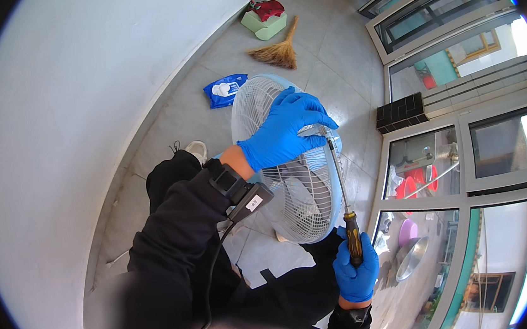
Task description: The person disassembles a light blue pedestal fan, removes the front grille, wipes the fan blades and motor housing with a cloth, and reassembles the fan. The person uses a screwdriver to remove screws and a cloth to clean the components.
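An electric fan with a white wire guard (291,204) and a light blue rim stands tilted between my legs. My left hand (288,124), in a blue glove, lies over the guard, its thumb and fingers pinching the rim near a small fastening point. What exactly sits between those fingertips is partly hidden. In my gloved right hand (356,267) is a screwdriver (353,236), gripped by its black and yellow handle. The long metal shaft runs up along the rim, and its tip reaches the spot by my left thumb.
Beyond the fan, a blue wipes packet (225,91), a straw broom (281,51) and a green box (264,25) topped by a red cloth (267,9) lie on the tiled floor. A white wall (73,111) curves along the left. Framed windows (459,145) line the right.
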Demonstrator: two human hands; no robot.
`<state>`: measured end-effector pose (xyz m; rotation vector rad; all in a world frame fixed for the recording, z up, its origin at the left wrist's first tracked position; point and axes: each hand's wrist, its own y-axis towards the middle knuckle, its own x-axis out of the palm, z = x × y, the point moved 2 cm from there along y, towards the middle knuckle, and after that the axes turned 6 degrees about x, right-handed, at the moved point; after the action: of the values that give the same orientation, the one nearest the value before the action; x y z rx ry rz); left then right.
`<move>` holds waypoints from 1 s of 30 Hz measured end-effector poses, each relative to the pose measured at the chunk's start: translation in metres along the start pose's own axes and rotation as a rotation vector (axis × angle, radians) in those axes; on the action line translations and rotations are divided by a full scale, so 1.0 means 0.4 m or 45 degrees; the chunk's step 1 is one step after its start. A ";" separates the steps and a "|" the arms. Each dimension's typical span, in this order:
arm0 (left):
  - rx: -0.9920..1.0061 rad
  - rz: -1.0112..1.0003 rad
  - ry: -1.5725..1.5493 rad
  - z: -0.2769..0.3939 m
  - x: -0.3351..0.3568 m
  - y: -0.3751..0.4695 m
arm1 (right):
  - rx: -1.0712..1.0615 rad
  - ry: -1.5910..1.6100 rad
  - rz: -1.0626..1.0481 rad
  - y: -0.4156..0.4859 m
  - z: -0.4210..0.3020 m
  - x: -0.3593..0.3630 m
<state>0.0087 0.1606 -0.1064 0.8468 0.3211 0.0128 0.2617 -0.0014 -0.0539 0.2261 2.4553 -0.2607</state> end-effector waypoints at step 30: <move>0.082 -0.043 0.120 0.001 -0.009 0.001 | -0.046 1.225 -0.178 0.029 0.020 0.008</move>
<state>0.0054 0.1602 -0.1050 0.9061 0.4265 0.0110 0.2666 0.0083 -0.0634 0.1868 3.4343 -0.1873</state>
